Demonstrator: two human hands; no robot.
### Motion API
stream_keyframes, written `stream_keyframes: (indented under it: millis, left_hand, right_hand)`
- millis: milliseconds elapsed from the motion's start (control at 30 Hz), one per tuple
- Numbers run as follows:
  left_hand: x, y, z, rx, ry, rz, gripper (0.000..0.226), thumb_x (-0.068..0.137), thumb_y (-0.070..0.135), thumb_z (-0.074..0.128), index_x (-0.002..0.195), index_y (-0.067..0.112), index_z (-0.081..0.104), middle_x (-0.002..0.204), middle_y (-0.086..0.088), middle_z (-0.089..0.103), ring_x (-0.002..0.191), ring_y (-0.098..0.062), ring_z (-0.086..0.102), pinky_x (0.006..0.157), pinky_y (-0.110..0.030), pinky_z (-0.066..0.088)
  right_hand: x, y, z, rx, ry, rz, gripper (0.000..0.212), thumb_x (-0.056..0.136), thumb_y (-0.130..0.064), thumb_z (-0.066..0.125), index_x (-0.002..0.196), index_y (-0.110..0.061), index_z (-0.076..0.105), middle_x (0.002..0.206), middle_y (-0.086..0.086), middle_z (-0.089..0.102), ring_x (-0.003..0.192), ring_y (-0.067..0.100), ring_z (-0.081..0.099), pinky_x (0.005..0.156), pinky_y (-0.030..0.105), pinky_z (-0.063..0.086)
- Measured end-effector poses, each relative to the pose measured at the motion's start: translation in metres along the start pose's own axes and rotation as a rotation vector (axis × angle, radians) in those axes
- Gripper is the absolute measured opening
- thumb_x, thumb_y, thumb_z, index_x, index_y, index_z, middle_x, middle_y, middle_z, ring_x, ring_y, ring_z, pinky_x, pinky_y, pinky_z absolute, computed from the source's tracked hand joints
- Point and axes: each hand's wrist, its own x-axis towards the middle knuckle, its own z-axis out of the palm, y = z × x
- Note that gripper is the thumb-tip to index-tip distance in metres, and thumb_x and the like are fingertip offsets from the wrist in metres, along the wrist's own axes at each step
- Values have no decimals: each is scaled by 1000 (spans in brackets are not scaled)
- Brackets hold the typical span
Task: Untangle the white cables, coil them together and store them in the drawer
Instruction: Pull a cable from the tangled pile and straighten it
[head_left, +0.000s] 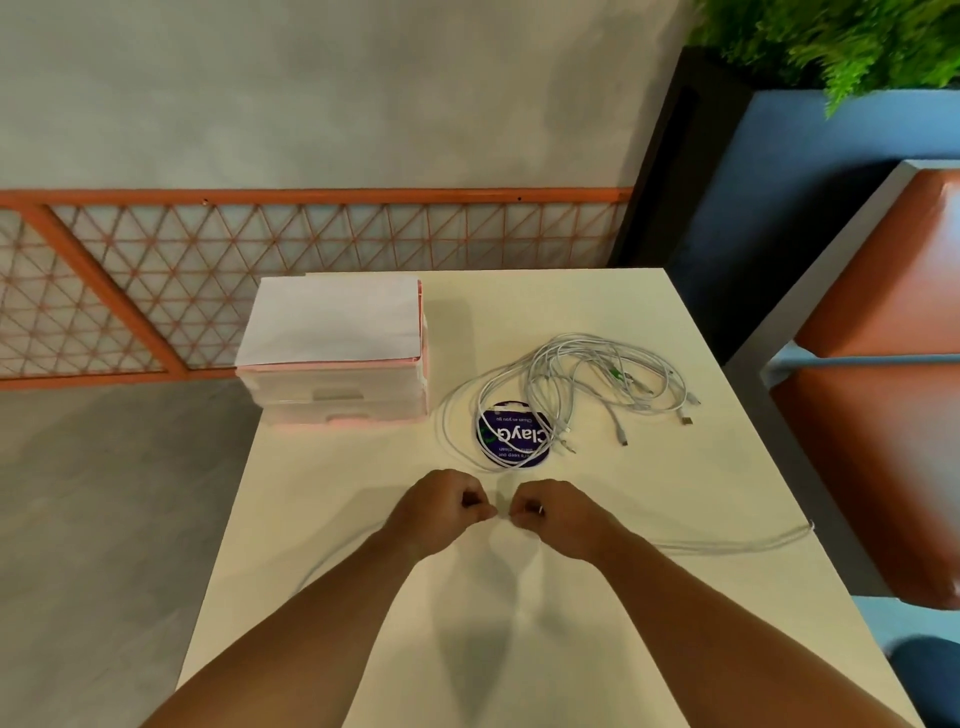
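You have one view, from the wide-angle camera on your head. It faces forward and steeply down onto the cream table (571, 301), from above its near edge. Your forearms enter from the bottom of the frame, and your left hand (441, 506) and right hand (553, 512) sit just below the middle, nearest the lens. The drawer unit (337, 364) and the white cables (587, 384) lie farther out, around mid-frame. Beyond them the lattice wall (208, 270) fills the upper left and the orange bench (883, 291) the right edge. The lower right seems slightly blurred, so fine detail there is hard to trust.
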Motion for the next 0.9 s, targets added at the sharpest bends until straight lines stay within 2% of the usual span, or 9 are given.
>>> stream_keyframes:
  millis: [167,267,367,500,600,767,833,900]
  left_hand:
    - [-11,-26,-14,10,-25,-29,16,91,36,68,90,23,77,77,7,71,74,-9,65,72,-30,53]
    - [-18,-40,-24,34,-35,-54,15,93,33,65,91,24,77,74,10,70,72,-8,64,70,-27,51]
    - [-20,-41,-28,41,-3,-51,12,91,30,67,86,25,76,71,10,68,71,-7,62,67,-25,47]
    - [-19,-32,-25,13,22,-39,11,89,31,71,81,24,76,66,9,66,67,-7,61,65,-26,48]
    - [-18,-28,-22,8,84,-38,14,83,40,75,77,27,74,68,11,65,68,-7,59,65,-27,48]
    - [-24,-36,-34,9,119,-52,36,78,52,77,56,31,57,53,7,51,54,-9,48,54,-24,36]
    - [-30,-45,-39,-24,97,-63,33,83,48,73,60,28,62,54,6,51,53,-9,47,56,-25,36]
    - [-36,-60,-45,-61,89,-97,27,89,45,69,71,24,71,62,5,61,59,-7,53,62,-26,43]
  right_hand:
    - [0,12,-10,-46,31,54,6,90,-19,63,89,-21,69,88,-8,65,82,11,59,73,22,46]
    - [-2,23,-13,-104,6,121,8,90,-18,61,86,-25,65,89,-8,64,85,13,60,77,24,49]
    - [0,17,-8,-112,-21,122,8,90,-20,61,90,-27,64,96,-6,67,89,15,62,82,29,52]
    - [12,-17,9,-16,-47,-22,18,93,-25,64,111,-25,66,107,-4,67,92,14,61,86,29,50]
    - [20,-42,20,-1,-74,-96,21,98,-23,56,116,-19,67,100,-4,65,88,14,60,80,28,47]
    - [22,-48,21,86,-3,-89,10,97,-24,59,91,-23,67,78,-8,59,69,7,51,61,18,37]
    - [23,-45,16,90,9,-69,14,97,-22,60,83,-26,62,73,-10,56,66,7,50,59,18,35]
    - [22,-38,9,88,42,-25,22,97,-19,60,77,-28,58,72,-10,57,67,9,51,57,17,36]
